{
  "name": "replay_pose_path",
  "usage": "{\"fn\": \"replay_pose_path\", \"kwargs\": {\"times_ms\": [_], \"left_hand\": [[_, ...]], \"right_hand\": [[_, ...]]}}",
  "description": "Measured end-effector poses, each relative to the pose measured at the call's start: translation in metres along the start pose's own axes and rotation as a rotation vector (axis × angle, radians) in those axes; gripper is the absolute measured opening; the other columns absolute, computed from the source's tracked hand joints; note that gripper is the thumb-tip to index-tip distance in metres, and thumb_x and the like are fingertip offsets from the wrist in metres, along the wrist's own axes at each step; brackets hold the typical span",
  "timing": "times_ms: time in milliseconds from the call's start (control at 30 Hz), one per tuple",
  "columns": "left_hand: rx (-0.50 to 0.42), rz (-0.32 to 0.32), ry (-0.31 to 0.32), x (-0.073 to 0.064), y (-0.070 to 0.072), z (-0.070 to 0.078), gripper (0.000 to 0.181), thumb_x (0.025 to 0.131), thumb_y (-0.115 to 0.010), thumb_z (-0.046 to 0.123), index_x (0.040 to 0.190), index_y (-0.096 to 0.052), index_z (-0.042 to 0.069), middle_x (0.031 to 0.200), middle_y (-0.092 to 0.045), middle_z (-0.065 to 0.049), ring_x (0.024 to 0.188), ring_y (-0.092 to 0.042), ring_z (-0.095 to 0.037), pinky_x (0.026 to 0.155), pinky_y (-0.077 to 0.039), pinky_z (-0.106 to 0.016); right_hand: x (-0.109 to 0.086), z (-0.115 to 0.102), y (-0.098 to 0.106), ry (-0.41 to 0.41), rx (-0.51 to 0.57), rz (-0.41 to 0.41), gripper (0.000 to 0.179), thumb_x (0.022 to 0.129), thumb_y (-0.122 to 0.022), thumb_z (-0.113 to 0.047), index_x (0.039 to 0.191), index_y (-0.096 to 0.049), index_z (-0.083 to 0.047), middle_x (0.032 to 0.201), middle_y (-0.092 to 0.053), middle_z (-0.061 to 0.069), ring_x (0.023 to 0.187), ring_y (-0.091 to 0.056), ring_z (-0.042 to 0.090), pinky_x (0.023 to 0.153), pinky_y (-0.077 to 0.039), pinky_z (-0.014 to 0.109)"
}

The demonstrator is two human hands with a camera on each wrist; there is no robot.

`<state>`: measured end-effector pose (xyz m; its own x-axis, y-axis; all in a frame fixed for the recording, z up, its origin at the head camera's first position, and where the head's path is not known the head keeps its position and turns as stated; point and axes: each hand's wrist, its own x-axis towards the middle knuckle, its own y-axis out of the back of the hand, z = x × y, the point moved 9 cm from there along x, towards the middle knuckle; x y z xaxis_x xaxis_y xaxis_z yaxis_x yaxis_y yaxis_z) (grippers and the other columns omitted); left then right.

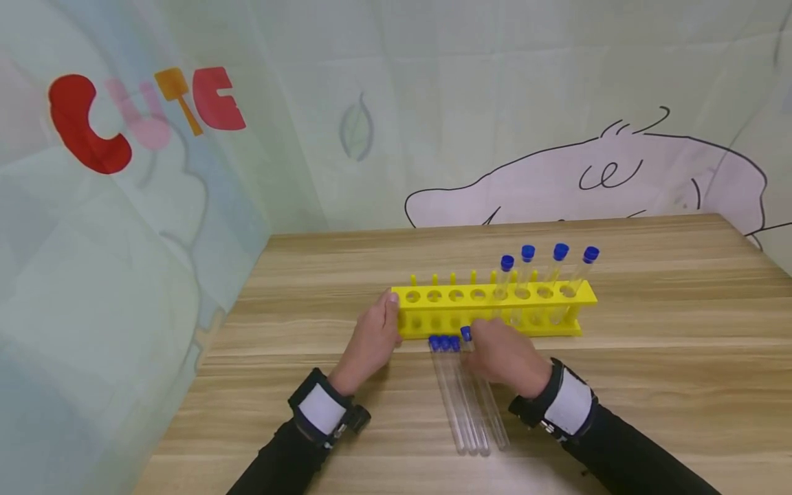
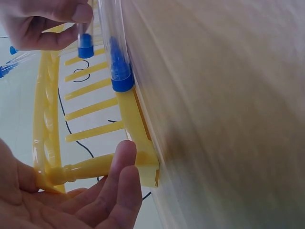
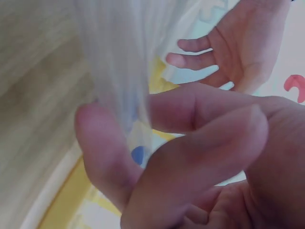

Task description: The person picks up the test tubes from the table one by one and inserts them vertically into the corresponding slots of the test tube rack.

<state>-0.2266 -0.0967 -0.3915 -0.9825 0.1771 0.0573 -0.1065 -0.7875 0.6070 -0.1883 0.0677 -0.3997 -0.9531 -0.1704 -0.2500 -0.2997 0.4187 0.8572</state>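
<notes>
Your left hand (image 1: 373,333) braces the rack (image 1: 489,304), parallel to the far edge of the tabletop (image 1: 680,392), fingers loosely extended. Your right hand (image 1: 504,354) pinches a tube (image 1: 493,412) beside three more tubes (image 1: 459,399). Apparent step: pickup. Next likely requires lifting it upright above the rack.

This looks like a makeshift booth: wooden table (image 1: 680,357), cartoon-printed backdrop (image 1: 433,103).

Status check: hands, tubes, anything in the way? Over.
Left hand against left end of rack. Right hand pinching one tube. Four tubes racked. Three loose tubes close by, may crowd fingers.
</notes>
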Motion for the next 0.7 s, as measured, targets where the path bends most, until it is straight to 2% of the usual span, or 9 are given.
{"fn": "replay_pose_path", "kwargs": {"times_ms": [333, 533, 700], "left_hand": [[-0.004, -0.006, 0.014, 0.0, -0.001, -0.001, 0.041, 0.101, -0.02, 0.039, 0.104, -0.047, 0.008, 0.083, -0.053, -0.013, 0.061, -0.053, -0.018, 0.053, -0.045, -0.028], [-0.001, -0.006, 0.007, 0.0, -0.001, -0.002, 0.042, 0.101, -0.02, 0.039, 0.104, -0.047, 0.008, 0.082, -0.053, -0.013, 0.061, -0.053, -0.017, 0.052, -0.045, -0.028], [-0.005, -0.005, -0.004, 0.0, 0.0, 0.0, 0.041, 0.101, -0.02, 0.038, 0.102, -0.047, 0.007, 0.083, -0.053, -0.014, 0.06, -0.053, -0.017, 0.053, -0.046, -0.028]], "right_hand": [[-0.008, -0.005, 0.01, -0.063, 0.023, -0.029, 0.021, 0.082, -0.068, -0.023, 0.086, -0.062, -0.004, 0.058, -0.053, 0.005, 0.045, -0.049, 0.016, 0.037, -0.033, 0.021], [-0.016, -0.012, 0.022, -0.016, 0.058, 0.014, 0.022, 0.084, -0.067, -0.024, 0.092, -0.063, -0.004, 0.058, -0.051, 0.005, 0.045, -0.048, 0.016, 0.038, -0.033, 0.022], [-0.02, -0.012, 0.034, 0.002, 0.095, 0.044, 0.027, 0.085, -0.066, -0.024, 0.1, -0.058, -0.003, 0.066, -0.053, 0.006, 0.051, -0.05, 0.018, 0.043, -0.038, 0.025]]}}
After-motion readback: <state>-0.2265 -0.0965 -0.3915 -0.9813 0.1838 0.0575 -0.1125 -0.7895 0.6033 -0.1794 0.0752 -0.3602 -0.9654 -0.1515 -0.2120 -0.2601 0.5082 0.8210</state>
